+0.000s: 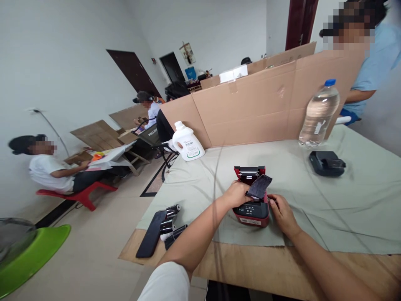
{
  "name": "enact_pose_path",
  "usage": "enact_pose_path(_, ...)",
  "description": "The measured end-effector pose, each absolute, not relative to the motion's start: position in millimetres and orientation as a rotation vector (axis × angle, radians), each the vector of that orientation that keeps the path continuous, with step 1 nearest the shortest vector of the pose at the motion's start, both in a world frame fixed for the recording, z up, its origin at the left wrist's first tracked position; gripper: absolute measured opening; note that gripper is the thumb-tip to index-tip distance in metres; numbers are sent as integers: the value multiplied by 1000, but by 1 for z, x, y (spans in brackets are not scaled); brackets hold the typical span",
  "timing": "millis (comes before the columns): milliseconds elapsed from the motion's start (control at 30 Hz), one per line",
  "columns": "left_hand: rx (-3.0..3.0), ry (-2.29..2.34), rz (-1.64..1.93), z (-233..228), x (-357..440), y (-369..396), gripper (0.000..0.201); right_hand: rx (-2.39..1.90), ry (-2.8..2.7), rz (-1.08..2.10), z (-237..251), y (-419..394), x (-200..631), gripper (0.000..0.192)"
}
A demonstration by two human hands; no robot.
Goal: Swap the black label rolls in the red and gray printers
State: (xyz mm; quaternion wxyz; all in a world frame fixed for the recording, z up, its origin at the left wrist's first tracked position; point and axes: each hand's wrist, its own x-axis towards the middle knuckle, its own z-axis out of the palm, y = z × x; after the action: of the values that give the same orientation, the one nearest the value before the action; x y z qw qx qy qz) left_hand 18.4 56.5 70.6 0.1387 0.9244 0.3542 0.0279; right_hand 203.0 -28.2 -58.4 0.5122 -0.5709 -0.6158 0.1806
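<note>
Left hand [237, 195] gripping left side of red-and-black label printer [251, 200], fingers curled, pinching dark flap [259, 186] sticking up over its middle. Right hand [282, 212] resting against printer's right side, fingers narrow, holding nothing seen. Printer sitting on pale green cloth [344, 200] near front table edge, lid standing open. Black rolls [171, 223] and phone [151, 234] lying well left. Water bottle [318, 113], black device [326, 163], white jug [187, 142] standing farther back.

A water bottle [318, 114] and white jug [187, 142] stand near the cardboard divider [250, 108].
</note>
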Motion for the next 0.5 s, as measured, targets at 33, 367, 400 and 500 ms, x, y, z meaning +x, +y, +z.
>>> enact_pose_path(33, 2683, 1038, 39, 72, 20, 57, 14, -1374, -1481, 439, -59, -28, 203, 42)
enact_pose_path(367, 2541, 823, -143, 96, 12, 71, 18, -1377, -1478, 456, -59, -29, 204, 42)
enact_pose_path(400, 2525, 792, -157, 99, 10, 72, 22, -1376, -1481, 455, -59, -29, 204, 41)
enact_pose_path(500, 2566, 769, -208, 103, 12, 74, 31, -1372, -1477, 451, -58, -29, 204, 40)
